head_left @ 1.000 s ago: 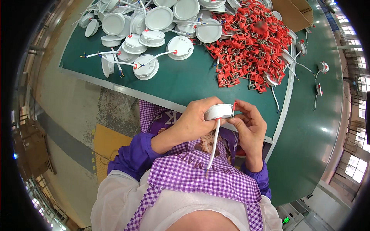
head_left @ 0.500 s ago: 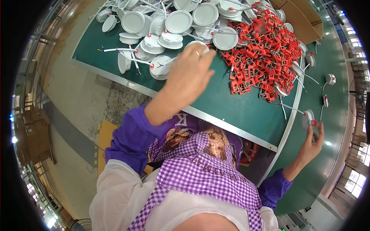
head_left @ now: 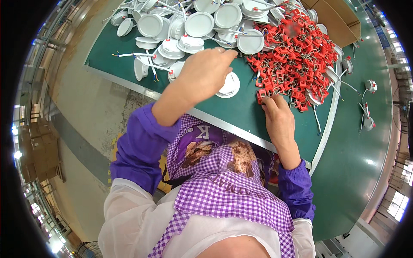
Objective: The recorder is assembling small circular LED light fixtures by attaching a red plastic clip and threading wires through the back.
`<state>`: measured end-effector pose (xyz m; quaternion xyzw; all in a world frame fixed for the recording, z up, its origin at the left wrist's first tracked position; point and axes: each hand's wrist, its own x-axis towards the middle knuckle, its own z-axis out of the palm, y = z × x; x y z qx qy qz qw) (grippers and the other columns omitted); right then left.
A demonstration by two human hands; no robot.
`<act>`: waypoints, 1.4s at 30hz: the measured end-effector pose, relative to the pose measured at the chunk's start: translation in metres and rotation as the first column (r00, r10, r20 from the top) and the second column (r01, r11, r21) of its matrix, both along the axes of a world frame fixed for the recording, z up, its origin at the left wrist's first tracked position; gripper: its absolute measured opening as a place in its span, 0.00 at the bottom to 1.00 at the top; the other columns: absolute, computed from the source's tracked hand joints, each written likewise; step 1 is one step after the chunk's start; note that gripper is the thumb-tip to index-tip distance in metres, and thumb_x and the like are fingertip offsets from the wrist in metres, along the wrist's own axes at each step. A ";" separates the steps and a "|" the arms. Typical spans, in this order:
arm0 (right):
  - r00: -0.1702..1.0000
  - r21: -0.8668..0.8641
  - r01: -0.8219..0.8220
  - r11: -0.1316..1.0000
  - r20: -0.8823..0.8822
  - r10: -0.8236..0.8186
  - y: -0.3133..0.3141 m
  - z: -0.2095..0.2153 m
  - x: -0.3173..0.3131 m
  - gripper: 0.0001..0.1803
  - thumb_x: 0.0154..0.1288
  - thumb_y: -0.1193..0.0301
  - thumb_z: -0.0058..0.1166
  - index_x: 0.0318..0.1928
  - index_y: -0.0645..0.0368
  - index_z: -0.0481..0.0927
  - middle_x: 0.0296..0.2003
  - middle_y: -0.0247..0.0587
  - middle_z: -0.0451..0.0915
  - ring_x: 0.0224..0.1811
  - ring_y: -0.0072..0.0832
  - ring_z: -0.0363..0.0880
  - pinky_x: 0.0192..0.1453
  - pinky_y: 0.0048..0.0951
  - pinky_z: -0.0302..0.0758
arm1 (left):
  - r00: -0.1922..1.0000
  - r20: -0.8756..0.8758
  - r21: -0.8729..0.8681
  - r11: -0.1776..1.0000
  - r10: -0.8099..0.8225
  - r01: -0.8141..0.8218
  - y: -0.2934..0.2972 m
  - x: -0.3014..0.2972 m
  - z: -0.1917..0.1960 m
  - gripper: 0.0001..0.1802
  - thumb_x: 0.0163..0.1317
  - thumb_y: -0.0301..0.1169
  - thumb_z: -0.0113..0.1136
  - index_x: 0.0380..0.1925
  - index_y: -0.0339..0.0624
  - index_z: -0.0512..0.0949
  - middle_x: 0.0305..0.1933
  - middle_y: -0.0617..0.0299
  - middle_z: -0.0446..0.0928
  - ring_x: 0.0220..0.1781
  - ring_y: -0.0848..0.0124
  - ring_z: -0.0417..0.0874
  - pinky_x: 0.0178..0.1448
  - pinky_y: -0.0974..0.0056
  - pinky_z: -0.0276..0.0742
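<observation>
L hand reaches fwd over green table, back of hand up, fingers curled loosely down above a white round lamp housing lying flat on the table; palm side hidden, can't tell if it grips anything. R hand rests at near edge of the pile of red spring clips, fingertips pinched on one red clip at pile's lower left corner.

Beyond L hand: heap of white housings w/ thin white wires, some face up, some tipped, across far left of table. Brown cardboard box behind clip pile. Further R, on green conveyor belt, a few finished lamps w/ wires spaced apart.

Near body: purple sleeves, purple-white check apron, white top. Concrete floor to L
</observation>
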<state>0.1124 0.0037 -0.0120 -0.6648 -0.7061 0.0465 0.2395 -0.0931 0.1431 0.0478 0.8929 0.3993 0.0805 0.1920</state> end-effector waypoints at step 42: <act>0.405 -0.063 0.377 0.924 -0.886 -0.225 -0.021 0.007 0.003 0.06 0.67 0.76 0.56 0.41 0.66 0.76 0.29 0.33 0.78 0.27 0.16 0.75 0.34 0.19 0.74 | 0.371 0.412 -0.835 0.182 0.833 0.519 -0.084 0.021 -0.036 0.17 0.60 0.24 0.67 0.47 0.40 0.72 0.45 0.61 0.78 0.46 0.71 0.83 0.50 0.62 0.83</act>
